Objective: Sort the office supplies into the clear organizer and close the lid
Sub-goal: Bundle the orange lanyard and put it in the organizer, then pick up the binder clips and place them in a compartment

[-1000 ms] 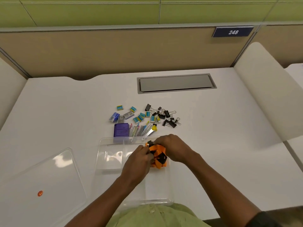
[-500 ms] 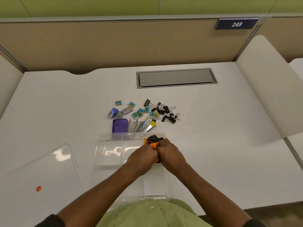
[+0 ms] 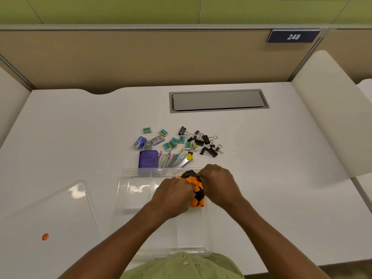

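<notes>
Both hands' grip, left hand (image 3: 174,193) and right hand (image 3: 218,183), clenched on orange-and-black items (image 3: 196,190), now lower into clear organizer (image 3: 128,198), two o'clock corner—sorting has begun.

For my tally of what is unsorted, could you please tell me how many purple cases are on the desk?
1. The purple case lies flat just beyond the far wall of the clear organizer, left of the row of silver refill packs. No other purple case shows; hands could hide something.
</notes>
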Tool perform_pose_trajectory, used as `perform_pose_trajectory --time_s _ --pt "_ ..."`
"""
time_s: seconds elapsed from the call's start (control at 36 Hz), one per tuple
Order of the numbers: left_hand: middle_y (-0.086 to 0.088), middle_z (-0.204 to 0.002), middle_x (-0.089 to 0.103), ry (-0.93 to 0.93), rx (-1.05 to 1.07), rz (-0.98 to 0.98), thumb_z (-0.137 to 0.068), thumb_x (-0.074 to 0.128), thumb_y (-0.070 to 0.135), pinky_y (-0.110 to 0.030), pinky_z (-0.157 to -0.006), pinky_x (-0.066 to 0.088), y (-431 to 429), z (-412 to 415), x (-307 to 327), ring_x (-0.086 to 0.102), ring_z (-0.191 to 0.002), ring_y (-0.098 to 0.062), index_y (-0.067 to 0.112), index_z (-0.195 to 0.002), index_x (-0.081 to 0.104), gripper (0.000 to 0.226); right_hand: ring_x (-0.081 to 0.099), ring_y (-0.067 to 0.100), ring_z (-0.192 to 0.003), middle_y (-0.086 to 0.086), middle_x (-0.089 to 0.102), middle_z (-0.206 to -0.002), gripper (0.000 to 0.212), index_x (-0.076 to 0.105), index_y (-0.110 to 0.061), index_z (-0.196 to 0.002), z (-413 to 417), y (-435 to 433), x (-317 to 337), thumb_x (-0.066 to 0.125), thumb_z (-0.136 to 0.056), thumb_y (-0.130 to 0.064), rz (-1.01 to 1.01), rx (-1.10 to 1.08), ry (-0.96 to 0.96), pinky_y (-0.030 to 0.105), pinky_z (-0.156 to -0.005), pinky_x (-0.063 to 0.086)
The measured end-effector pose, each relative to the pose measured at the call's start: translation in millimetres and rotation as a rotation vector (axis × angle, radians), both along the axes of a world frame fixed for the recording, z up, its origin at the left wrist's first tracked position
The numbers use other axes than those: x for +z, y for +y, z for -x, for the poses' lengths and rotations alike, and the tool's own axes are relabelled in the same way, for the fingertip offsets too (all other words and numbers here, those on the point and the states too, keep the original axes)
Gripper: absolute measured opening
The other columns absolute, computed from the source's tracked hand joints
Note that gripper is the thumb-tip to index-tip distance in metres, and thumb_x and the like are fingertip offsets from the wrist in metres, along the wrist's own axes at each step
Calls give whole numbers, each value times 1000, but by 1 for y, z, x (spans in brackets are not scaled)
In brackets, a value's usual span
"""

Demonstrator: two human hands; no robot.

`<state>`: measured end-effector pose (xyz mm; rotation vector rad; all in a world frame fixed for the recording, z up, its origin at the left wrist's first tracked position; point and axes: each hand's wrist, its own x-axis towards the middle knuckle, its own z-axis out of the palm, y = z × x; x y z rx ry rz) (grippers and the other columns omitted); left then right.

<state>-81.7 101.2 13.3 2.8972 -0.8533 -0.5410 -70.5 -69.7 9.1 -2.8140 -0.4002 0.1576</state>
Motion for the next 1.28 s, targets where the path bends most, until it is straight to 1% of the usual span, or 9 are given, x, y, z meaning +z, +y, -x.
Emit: perform_pose_trajectory --time_s 0.14,0.25,0.33,0.47,0.64,0.78,0.97,1.17,1.28 --pt "1 -93 73 -124 153 119 -102 49 46 -32 -75 55 -5 -22 10 67 -80 -16 23 -105 69 31 72 12 -85 -6 77 -100 16 78 -23 -102 -30 -31 7 73 -88 -23 -264 -339 -6 29 -82 56" --pt "2 -88 72 -157 210 160 -100 54 44 -33 -70 56 -16 -57 11 65 -78 -16 21 -100 72 29 70 22 -98 2 67 -123 67 60 -26 -132 -61 -48 -15 78 -77 -60 -197 -487 113 40 -86 58" --pt "1 -88 72 -139 267 196 -96 61 42 -37 -72 57 -26 -90 3 66 -82 -18 20 -95 73 24 62 32 -117 13 50 -138 101 38 -26 -150 -80 -48 -28 75 -69 -75 -96 -485 213 48 -91 57" --pt "-7 -108 65 -131 199 202 -93 66 29 -41 -78 52 -43 -148 -17 59 -105 -25 12 -105 67 20 53 35 -124 15 37 -138 122 23 -29 -156 -104 -41 -53 74 -60 -83 -26 -433 239 51 -89 57" --pt "-15 -124 54 -50 205 159 -93 63 26 -43 -90 46 -63 -203 -37 50 -118 -32 6 -120 56 34 49 32 -123 13 36 -136 110 35 -27 -150 -124 -33 -70 72 -62 -83 7 -437 170 49 -85 58" --pt "-17 -137 46 72 205 96 -93 63 37 -48 -97 47 -74 -217 -56 41 -127 -34 11 -138 49 54 51 28 -112 10 41 -124 78 52 -24 -131 -123 -35 -82 76 -72 -69 -44 -417 88 41 -69 59" --pt "-19 -149 30 97 141 -1 -84 72 49 -57 -102 44 -84 -212 -59 26 -140 -38 20 -147 44 74 50 28 -110 11 41 -124 67 58 -20 -129 -115 -46 -84 80 -74 -50 -103 -436 73 37 -67 57" --pt "-15 -132 42 11 135 23 -86 75 25 -54 -89 50 -88 -213 -67 40 -126 -36 19 -126 58 45 49 31 -119 13 47 -130 53 64 -13 -124 -108 -48 -81 72 -78 -39 -56 -449 50 38 -69 55" --pt "-14 -126 47 -16 126 84 -84 78 19 -48 -84 49 -91 -213 -67 47 -117 -32 13 -118 60 39 53 31 -109 14 53 -123 35 69 -11 -114 -102 -52 -82 66 -82 -26 -14 -456 -4 33 -62 50"
